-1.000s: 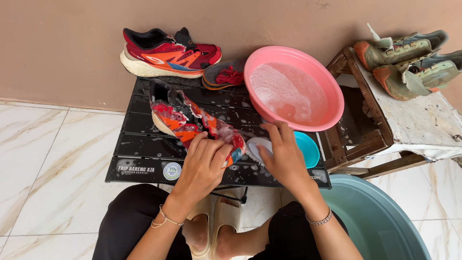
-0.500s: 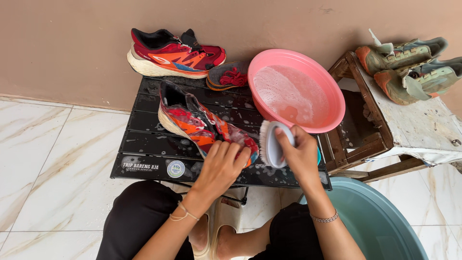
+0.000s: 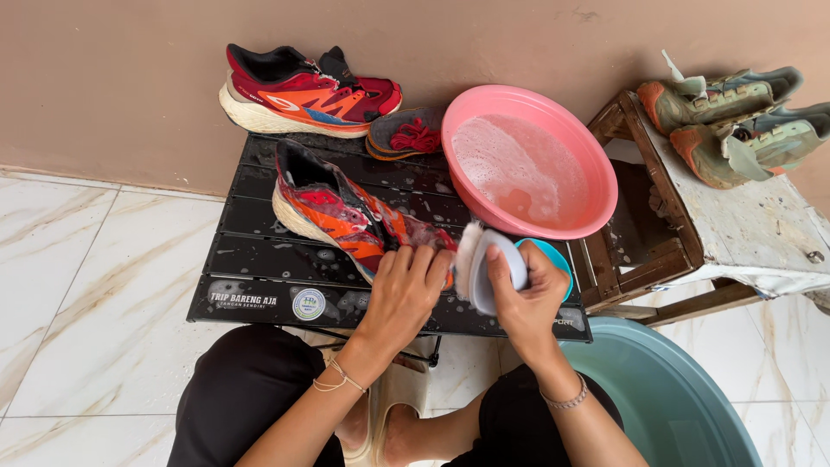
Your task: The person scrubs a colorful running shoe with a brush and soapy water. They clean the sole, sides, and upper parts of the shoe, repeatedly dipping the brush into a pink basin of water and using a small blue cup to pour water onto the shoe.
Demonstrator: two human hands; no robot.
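Now the left hand (image 3: 405, 290) clamps the toe of a soapy red-orange running shoe (image 3: 346, 212) lying on the black folding table (image 3: 259, 259). Right hand (image 3: 527, 298) grips a white scrub brush (image 3: 474, 259), bristles just beside the toe, near the pink basin (image 3: 596, 186).

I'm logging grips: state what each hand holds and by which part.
Left hand presses down on the toe end of the soapy orange running shoe. Right hand grips a white scrubbing brush by its back.

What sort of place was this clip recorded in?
Likely a home floor corner or patio used for washing shoes by hand: marble-look floor tiles meet a plain brown wall, a pink basin of soapy water sits on a low black folding table, and a worn wooden stool holds muddy shoes.
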